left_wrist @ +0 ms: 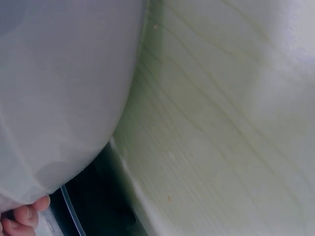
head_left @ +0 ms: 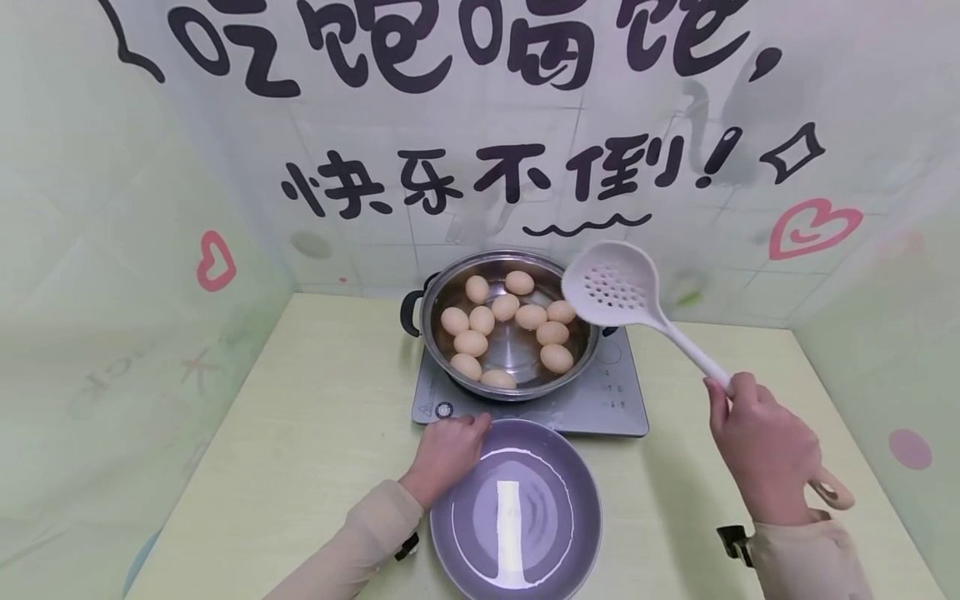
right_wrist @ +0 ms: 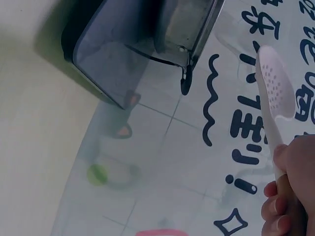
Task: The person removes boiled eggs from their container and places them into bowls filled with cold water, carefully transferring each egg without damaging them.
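With my right hand (head_left: 765,450) I grip the handle of a white slotted spoon (head_left: 611,287), its perforated bowl raised above the right rim of a steel pot. No egg shows in the spoon. My left hand (head_left: 450,454) holds the upper left rim of a purple-grey plate (head_left: 472,517), which has nothing on it but a bright reflection. In the left wrist view, curled fingers (left_wrist: 24,216) show at the plate's edge. Several brown eggs (head_left: 531,317) lie in the pot (head_left: 510,395), in liquid. The right wrist view shows fingers wrapped round the spoon's handle.
The pot, with black side handles (head_left: 408,312), stands on a flat grey induction cooker (head_left: 618,408). Below it spreads a pale yellow table (head_left: 322,417). A printed wall sheet (head_left: 495,117) with dark characters rises behind, and pale green sheets flank both sides.
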`<state>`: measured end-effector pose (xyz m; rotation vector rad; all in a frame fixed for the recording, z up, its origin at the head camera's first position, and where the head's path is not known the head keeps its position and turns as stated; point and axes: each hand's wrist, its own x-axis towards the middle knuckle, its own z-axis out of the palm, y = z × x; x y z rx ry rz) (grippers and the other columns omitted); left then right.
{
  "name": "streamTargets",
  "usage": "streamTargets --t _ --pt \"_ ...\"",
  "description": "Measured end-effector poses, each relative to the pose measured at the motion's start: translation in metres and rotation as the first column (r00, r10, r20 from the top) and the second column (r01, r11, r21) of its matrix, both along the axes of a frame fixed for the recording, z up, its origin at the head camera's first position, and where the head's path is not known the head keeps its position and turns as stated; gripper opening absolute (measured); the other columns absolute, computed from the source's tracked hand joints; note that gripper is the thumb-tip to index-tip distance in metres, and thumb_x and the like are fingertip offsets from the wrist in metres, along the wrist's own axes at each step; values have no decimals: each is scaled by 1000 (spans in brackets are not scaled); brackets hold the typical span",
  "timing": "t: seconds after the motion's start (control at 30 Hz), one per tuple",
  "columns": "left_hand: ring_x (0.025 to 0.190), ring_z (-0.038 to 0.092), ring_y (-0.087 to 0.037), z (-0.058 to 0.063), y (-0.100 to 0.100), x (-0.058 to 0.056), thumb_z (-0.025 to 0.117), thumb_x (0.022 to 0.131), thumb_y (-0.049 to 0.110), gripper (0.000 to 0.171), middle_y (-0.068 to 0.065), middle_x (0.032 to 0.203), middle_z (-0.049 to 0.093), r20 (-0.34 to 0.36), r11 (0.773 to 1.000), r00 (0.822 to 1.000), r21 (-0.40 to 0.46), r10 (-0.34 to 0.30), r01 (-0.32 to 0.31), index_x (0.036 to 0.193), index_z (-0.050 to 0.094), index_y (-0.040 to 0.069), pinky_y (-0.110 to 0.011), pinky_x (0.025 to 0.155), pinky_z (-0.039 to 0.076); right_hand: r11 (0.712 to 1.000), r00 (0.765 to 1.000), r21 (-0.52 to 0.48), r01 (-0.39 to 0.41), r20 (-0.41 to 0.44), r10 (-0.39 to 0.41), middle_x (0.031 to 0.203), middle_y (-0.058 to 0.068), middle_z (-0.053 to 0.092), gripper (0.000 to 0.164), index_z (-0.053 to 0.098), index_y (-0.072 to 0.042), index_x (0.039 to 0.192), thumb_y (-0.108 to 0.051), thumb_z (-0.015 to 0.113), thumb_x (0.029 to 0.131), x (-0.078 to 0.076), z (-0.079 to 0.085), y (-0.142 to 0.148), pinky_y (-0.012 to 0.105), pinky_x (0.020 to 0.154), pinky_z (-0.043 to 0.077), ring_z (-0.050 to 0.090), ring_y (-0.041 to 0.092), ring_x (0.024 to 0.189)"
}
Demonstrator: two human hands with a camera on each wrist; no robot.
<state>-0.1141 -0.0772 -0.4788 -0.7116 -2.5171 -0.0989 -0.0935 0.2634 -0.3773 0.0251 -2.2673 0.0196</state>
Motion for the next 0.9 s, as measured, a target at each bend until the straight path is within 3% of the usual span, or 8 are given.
streamTargets --t 0.23,0.57,0.9 --pt "36 43 -14 0 0 0 62 79 19 10 2 53 51 -6 1000 1000 1 0 0 76 53 15 -26 32 28 996 998 57 -63 15 62 48 10 41 47 48 0 72 -39 36 95 -5 -7 -20 29 31 14 26 19 32" --pt "36 42 -14 0 -1 0 62 77 17 11 2 52 50 -16 1000 1000 13 -1 2 74 52 14 -26 32 27 986 982 76 -151 -101 159 50 9 37 34 48 -3 69 -31 48 88 -15 -18 -46 30 32 15 29 24 35" --pt "38 46 -16 3 0 2 62 76 14 9 1 54 53 1 1000 1000 25 -5 5 76 52 14 -28 33 30 979 980 103 -179 -70 186 53 10 37 29 49 -4 70 -30 53 84 -19 -25 -56 30 34 18 33 25 39"
